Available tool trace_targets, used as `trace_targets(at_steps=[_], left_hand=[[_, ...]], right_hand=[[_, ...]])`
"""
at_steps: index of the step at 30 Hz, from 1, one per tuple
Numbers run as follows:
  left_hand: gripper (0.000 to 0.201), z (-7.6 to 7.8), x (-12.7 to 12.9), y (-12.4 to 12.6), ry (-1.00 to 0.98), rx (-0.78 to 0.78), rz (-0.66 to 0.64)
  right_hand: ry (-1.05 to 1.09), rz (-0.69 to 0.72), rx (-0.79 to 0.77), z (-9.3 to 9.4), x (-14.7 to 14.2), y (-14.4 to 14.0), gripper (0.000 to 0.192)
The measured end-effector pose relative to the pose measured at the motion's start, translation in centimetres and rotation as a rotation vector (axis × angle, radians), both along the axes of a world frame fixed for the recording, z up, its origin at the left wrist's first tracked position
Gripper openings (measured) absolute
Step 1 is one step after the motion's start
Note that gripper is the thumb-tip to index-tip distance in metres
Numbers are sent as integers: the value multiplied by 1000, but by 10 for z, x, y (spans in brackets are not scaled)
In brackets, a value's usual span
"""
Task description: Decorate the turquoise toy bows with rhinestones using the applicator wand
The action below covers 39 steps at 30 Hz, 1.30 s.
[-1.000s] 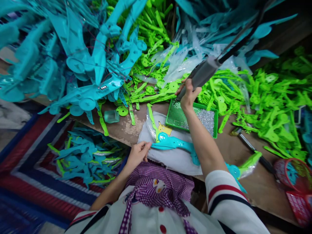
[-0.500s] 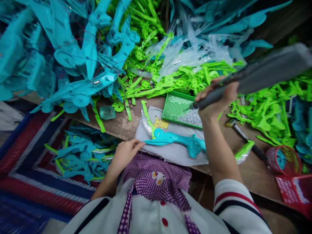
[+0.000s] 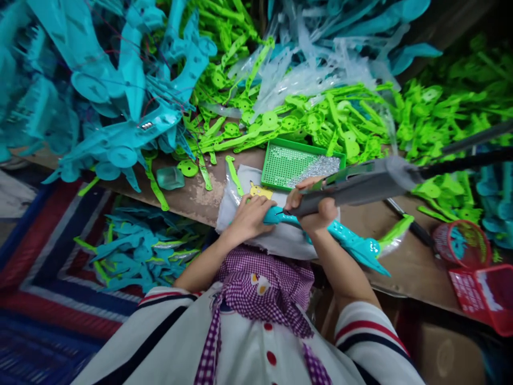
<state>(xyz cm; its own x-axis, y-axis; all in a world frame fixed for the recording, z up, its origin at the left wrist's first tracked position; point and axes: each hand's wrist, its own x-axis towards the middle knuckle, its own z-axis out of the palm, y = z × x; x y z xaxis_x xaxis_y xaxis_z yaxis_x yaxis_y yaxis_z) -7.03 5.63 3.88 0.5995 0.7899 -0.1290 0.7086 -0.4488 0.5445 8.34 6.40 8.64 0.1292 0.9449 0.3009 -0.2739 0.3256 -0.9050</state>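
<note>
My right hand [image 3: 317, 213] wraps its fingers around a gray driver [image 3: 360, 181], tip at a blue part [image 3: 274, 215]. My left hand [image 3: 249, 216] clasps that part between its fingers.

"What's on that wooden workbench [image 3: 414, 269]?"
"Heaped turquoise plastic parts [image 3: 120, 138] at the left; lime-green plastic parts [image 3: 313, 123] along the back; a green perforated tray [image 3: 278, 166]; a pale cloth [image 3: 282, 243]; a translucent block [image 3: 170, 178]."
"And to the right?"
"A black-handled tool [image 3: 417, 231]; a round red basket [image 3: 440, 247] near it."
</note>
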Motion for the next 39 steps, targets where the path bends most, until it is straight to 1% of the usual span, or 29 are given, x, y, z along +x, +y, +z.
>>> trace_targets(at_steps=[4,10,13,15,17,19,20,21,23,24,25,26,28,29,31,33,35,39], left_hand=[[42,-3,1,-3,-23,56,29],[39,-12,3,-3,-4,124,20],[39,-13,2,-3,-18,136,12],[38,-11,2,-3,-29,131,10],[38,-8,1,-2,-33,106,17],[42,-6,1,-2,-40,74,31],[45,-6,1,-2,-48,64,37],[48,-6,1,-2,-57,60,41],[49,-7,1,-3,-76,68,37],[48,-7,0,-3,-82,73,34],[47,-7,0,-4,-85,75,33],[47,-7,0,-4,-87,75,34],[47,-7,-1,-5,-90,71,44],[48,-7,-1,-5,-91,72,48],[50,-7,-1,-5,-97,82,52],[49,-8,0,-6,-106,88,56],[48,-8,0,-6,-110,86,61],[47,-8,0,-6,-107,86,58]], right_hand=[[-4,73,-34,-14,-3,2,47],[-109,116,-182,-22,-7,3,56],[-126,160,-177,-30,-6,2,55],[-102,159,-147,-34,-4,0,53],[-76,183,-131,-30,0,0,51],[-50,233,-135,-18,3,7,49],[-34,237,-124,-8,5,15,48],[-14,204,-93,1,6,27,49],[10,28,2,18,4,62,52],[-2,-84,45,23,2,82,52],[-52,-174,42,25,-1,104,52],[-126,-221,22,23,-5,124,52],[-207,-234,-12,10,-12,160,54],[-218,-228,-10,1,-14,174,54],[-200,-222,27,-18,-17,192,56],[-182,-206,67,-35,-17,200,56],[-168,-195,80,-45,-15,205,55],[-158,-179,83,-53,-12,209,54]])
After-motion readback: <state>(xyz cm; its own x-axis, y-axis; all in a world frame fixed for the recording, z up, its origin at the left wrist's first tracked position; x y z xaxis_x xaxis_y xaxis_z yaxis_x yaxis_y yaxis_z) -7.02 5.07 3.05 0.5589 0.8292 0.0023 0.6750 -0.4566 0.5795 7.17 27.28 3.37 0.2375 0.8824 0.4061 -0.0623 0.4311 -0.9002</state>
